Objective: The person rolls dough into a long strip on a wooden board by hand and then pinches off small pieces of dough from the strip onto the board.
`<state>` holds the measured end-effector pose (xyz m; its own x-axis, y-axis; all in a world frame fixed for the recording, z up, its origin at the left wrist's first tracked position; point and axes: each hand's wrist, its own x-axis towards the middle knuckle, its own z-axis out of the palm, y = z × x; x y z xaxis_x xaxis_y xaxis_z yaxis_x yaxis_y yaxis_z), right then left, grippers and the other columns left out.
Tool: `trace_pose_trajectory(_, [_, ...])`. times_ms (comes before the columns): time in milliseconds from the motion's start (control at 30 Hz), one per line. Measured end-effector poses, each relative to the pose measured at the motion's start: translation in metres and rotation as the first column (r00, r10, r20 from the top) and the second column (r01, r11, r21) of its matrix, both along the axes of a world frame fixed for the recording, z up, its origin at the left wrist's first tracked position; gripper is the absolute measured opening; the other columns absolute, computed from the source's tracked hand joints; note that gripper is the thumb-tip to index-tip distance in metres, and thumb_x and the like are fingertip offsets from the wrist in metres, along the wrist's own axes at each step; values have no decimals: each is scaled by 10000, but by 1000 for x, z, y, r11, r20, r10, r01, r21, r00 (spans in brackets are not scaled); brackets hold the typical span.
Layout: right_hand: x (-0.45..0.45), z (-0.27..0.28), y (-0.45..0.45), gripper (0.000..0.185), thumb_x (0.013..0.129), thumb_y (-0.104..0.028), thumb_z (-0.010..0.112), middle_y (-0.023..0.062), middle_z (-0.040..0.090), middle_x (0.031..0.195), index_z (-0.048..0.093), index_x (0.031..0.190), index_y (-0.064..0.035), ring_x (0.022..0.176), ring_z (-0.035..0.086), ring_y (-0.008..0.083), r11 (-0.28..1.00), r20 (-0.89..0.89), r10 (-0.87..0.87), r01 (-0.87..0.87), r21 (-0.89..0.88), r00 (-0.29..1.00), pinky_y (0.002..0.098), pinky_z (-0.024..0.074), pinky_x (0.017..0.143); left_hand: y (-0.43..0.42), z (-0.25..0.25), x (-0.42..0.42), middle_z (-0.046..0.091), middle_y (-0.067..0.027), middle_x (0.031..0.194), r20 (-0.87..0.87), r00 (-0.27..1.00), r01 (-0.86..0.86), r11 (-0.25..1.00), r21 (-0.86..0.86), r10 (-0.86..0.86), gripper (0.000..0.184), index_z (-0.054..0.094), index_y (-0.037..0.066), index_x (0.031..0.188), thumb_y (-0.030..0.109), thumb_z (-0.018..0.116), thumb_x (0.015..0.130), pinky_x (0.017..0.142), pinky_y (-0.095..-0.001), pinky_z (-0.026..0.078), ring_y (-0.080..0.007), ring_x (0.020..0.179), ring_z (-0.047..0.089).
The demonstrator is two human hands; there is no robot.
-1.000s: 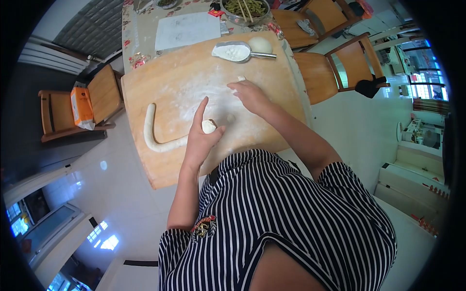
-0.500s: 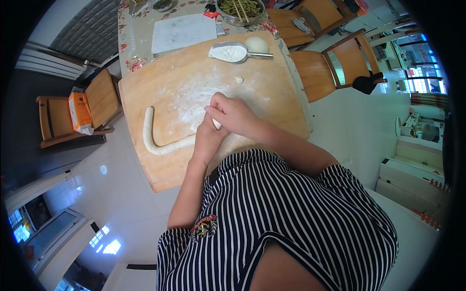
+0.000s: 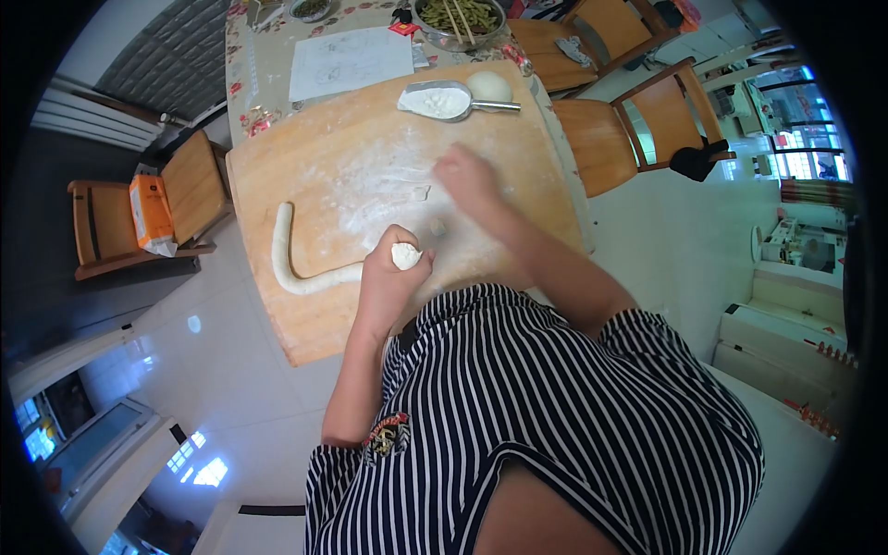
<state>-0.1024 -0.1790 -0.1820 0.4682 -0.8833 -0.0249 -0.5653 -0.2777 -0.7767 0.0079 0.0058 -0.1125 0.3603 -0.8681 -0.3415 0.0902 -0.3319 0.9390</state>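
Observation:
A long dough rope curves in an L on the floured wooden board. Its right end is in my left hand, with the fingers wrapped round it and the torn white end showing at the top. Further right and forward, my right hand is above the board, blurred, its fingers curled; whatever it holds, if anything, is hidden. Just left of it lies a small dough piece. Between the hands is another small pale piece, partly in shadow.
A metal scoop of flour rests at the board's far side beside a round dough ball. Beyond are a paper sheet and a bowl of green pods with chopsticks. Wooden chairs flank the table.
My right hand has come away from my left hand and moved forward and right. The torn dough end now shows in my left hand, and a small piece lies near the board's middle.

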Motion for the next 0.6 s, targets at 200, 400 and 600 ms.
trace_pose_trajectory(200, [-37, -18, -34, 179, 948, -107, 634, 214, 681, 1112, 650, 1115, -45, 1054, 635, 378, 912, -108, 317, -334, -239, 942, 460, 506, 928, 0, 7, 16, 524, 49, 761, -156, 986, -62, 998, 4, 61, 542, 581, 133, 1373, -2, 738, 872, 515, -210, 397, -44, 612, 519])
trace_pose_trajectory(400, [-37, -23, -23, 193, 969, -113, 595, 170, 680, 1077, 671, 1131, -41, 992, 646, 357, 860, -100, 378, -389, -330, 920, 440, 520, 897, -11, 13, 20, 551, 20, 813, -231, 973, -11, 1000, -3, 10, 956, 279, 184, 1658, -39, 720, 840, 510, -216, 382, -59, 587, 496])
trace_pose_trajectory(600, [0, 82, 40, 239, 989, -277, 625, 177, 707, 964, 639, 1063, -50, 909, 682, 326, 834, 56, 532, -535, 136, 845, 415, 525, 809, -24, 5, 23, 627, -37, 1032, -205, 971, 134, 990, 54, -120, 1084, 122, 143, 1687, 3, 761, 823, 624, -248, 490, -101, 721, 573])
